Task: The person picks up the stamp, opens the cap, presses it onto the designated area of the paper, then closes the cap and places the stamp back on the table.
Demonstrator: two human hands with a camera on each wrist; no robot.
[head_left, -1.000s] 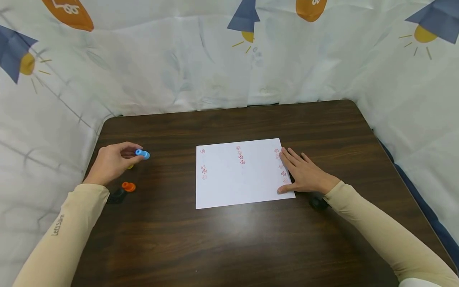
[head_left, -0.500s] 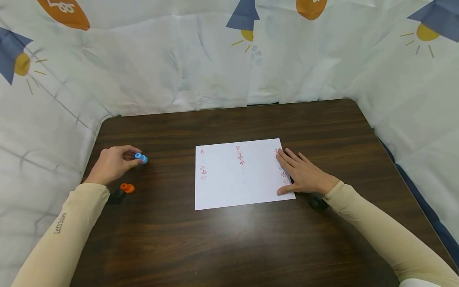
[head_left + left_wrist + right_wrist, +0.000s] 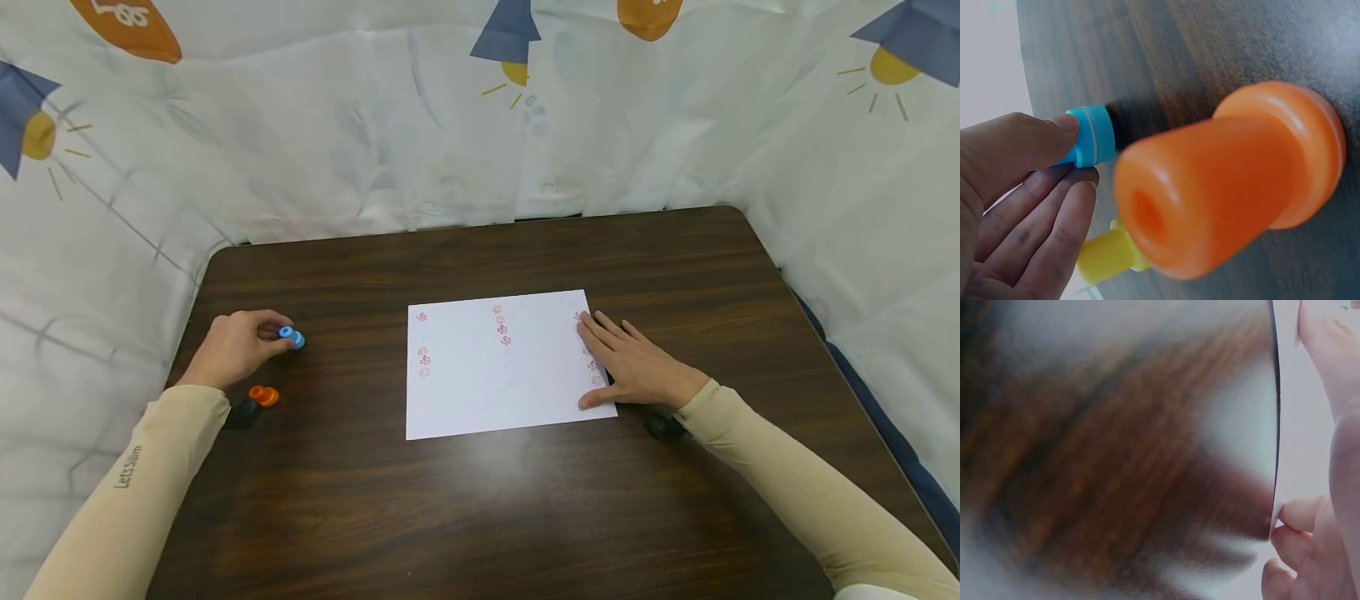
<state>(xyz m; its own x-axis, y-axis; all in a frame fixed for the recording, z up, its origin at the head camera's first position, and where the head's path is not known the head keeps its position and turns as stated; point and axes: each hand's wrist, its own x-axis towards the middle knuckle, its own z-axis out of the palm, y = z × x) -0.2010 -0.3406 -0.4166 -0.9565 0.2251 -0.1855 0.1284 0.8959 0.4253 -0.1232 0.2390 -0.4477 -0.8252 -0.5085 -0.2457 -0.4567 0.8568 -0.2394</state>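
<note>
At the table's left side, my left hand [image 3: 234, 346] pinches a small blue stamp [image 3: 293, 337] between thumb and fingers. In the left wrist view the blue stamp [image 3: 1096, 136] lies on its side in the fingertips, its wide end close over the table. An orange stamp [image 3: 1229, 169] stands upright nearer the wrist, and a yellow stamp [image 3: 1109, 253] is partly behind it. The head view has the yellow one hidden by the hand. My right hand [image 3: 637, 360] rests flat with spread fingers on the right edge of a white sheet of paper [image 3: 480, 392].
Red flower-like prints [image 3: 502, 329] run in three columns down the paper. The dark wooden table [image 3: 450, 517] meets a white patterned curtain [image 3: 337, 150] at the back and sides. Dark devices sit at both wrists.
My left hand has lowered the blue stamp slightly toward the table and a little to the left. The yellow stamp has gone out of sight behind the hand. My right hand stays on the paper.
</note>
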